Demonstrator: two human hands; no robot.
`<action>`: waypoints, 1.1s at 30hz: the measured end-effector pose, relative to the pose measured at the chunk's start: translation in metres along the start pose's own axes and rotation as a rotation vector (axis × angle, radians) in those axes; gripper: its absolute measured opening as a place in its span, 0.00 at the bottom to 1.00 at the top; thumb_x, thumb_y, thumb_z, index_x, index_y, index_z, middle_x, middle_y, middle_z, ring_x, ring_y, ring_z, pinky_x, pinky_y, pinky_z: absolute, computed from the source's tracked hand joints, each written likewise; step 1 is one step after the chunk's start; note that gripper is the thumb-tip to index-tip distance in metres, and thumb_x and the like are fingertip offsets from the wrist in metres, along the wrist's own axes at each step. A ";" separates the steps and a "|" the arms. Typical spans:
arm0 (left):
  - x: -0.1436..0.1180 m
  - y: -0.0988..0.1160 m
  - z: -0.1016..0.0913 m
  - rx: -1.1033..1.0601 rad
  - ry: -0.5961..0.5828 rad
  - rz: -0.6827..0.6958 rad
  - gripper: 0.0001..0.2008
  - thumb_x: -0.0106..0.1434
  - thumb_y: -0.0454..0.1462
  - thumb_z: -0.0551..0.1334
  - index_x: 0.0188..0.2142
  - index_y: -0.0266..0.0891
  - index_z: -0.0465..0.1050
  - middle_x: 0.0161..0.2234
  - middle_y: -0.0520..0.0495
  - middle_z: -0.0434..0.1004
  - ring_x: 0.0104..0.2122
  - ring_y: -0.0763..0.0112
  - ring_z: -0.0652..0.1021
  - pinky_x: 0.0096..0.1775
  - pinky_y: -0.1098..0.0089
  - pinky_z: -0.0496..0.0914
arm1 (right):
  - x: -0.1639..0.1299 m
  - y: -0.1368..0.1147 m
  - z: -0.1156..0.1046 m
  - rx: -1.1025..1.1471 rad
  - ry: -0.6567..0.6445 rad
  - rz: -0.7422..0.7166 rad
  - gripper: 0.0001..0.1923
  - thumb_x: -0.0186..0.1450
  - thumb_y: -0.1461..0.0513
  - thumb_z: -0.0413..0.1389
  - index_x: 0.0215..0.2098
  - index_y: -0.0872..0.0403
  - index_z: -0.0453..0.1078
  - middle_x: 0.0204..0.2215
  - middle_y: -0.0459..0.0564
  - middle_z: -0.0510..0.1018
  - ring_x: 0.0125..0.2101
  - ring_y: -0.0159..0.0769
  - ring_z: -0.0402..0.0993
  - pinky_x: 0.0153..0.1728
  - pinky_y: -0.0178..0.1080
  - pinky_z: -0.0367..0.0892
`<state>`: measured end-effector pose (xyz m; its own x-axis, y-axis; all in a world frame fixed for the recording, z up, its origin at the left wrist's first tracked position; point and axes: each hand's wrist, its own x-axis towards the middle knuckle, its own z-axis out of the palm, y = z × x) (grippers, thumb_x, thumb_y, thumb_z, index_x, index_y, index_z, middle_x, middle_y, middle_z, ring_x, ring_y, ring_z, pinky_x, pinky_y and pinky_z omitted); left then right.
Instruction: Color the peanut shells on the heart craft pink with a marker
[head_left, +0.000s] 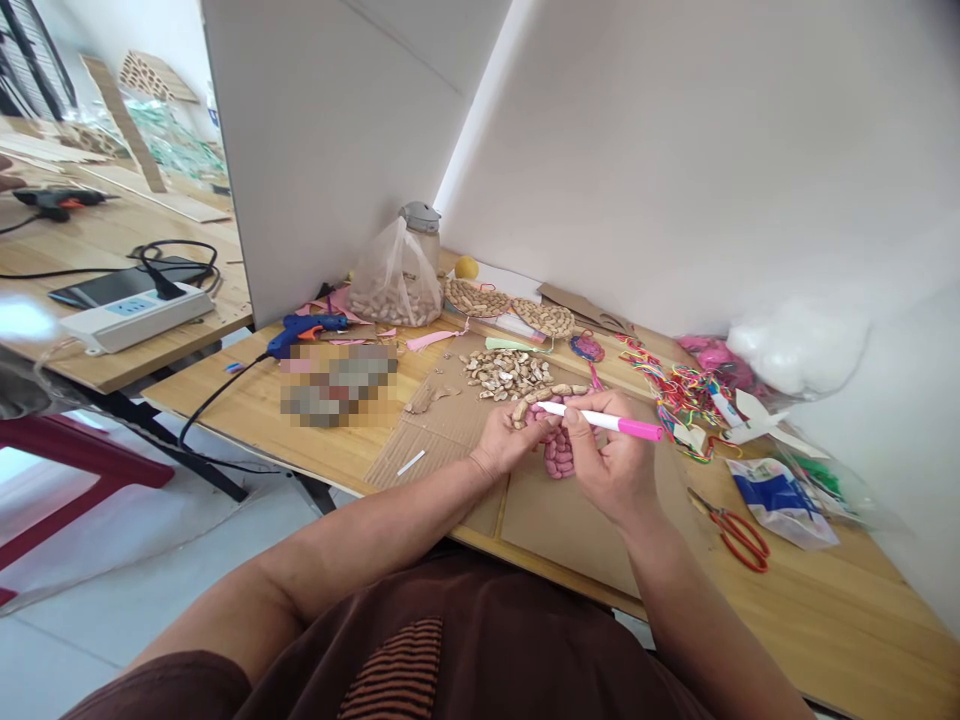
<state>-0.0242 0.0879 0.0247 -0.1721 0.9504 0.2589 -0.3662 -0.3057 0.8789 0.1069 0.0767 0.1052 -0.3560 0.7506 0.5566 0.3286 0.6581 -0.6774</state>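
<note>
My right hand (611, 455) is closed round a white marker with a pink end (637, 428), its tip pointing left at the work. My left hand (510, 435) grips the edge of a piece made of peanut shells (559, 455), steadying it over the cardboard. Many of its shells are coloured pink, while those along the upper left rim are still plain tan. Both hands partly cover the piece. Just beyond them lies a heap of loose peanut shells (506, 373) on the cardboard sheet (450, 430).
Red-handled scissors (739, 535) and a blue-and-white packet (780, 500) lie at right, near tangled coloured cords (686, 400). At left is a blue glue gun (307, 333) with a trailing cable. Behind stand a bag of peanuts (397, 285) and finished-looking shell discs (544, 318).
</note>
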 end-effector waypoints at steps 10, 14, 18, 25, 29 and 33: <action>0.000 -0.004 -0.001 0.007 -0.006 0.012 0.24 0.53 0.54 0.73 0.21 0.37 0.70 0.19 0.54 0.70 0.21 0.77 0.68 0.26 0.72 0.63 | 0.008 -0.008 -0.005 -0.104 0.084 -0.106 0.10 0.71 0.53 0.57 0.36 0.49 0.70 0.28 0.49 0.78 0.30 0.38 0.76 0.27 0.39 0.71; -0.001 -0.003 0.000 -0.003 -0.001 -0.004 0.24 0.53 0.53 0.74 0.20 0.38 0.69 0.19 0.54 0.69 0.21 0.77 0.68 0.26 0.73 0.63 | 0.006 -0.005 -0.003 -0.086 0.061 -0.089 0.10 0.71 0.53 0.57 0.37 0.50 0.71 0.28 0.48 0.78 0.27 0.36 0.75 0.25 0.37 0.69; 0.000 -0.003 0.001 -0.041 0.020 -0.036 0.21 0.51 0.52 0.75 0.27 0.36 0.76 0.23 0.52 0.75 0.23 0.76 0.72 0.28 0.73 0.68 | 0.005 0.005 -0.010 -0.106 0.107 -0.088 0.08 0.71 0.54 0.58 0.38 0.50 0.72 0.30 0.48 0.78 0.29 0.37 0.76 0.28 0.38 0.71; 0.004 0.002 0.002 -0.161 0.109 -0.194 0.24 0.43 0.52 0.79 0.29 0.36 0.80 0.25 0.46 0.81 0.23 0.73 0.76 0.27 0.73 0.71 | 0.005 0.032 -0.033 0.092 0.281 -0.050 0.10 0.70 0.54 0.60 0.40 0.52 0.72 0.29 0.46 0.79 0.30 0.36 0.78 0.35 0.39 0.72; 0.005 0.002 -0.001 -0.157 0.139 -0.244 0.21 0.44 0.50 0.79 0.27 0.35 0.80 0.24 0.44 0.82 0.20 0.74 0.76 0.23 0.75 0.67 | 0.001 0.061 -0.046 0.206 0.509 0.029 0.13 0.69 0.51 0.60 0.41 0.51 0.72 0.25 0.43 0.77 0.27 0.33 0.75 0.32 0.38 0.68; 0.006 -0.002 -0.004 -0.135 0.140 -0.264 0.21 0.46 0.49 0.78 0.26 0.34 0.80 0.23 0.43 0.82 0.19 0.75 0.74 0.22 0.76 0.63 | -0.013 0.086 -0.042 0.222 0.537 0.170 0.16 0.69 0.49 0.58 0.45 0.52 0.72 0.28 0.45 0.79 0.28 0.34 0.75 0.30 0.38 0.68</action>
<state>-0.0278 0.0938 0.0232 -0.1752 0.9839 -0.0366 -0.5314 -0.0632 0.8448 0.1770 0.1261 0.0598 0.1957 0.8070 0.5571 0.1311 0.5415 -0.8304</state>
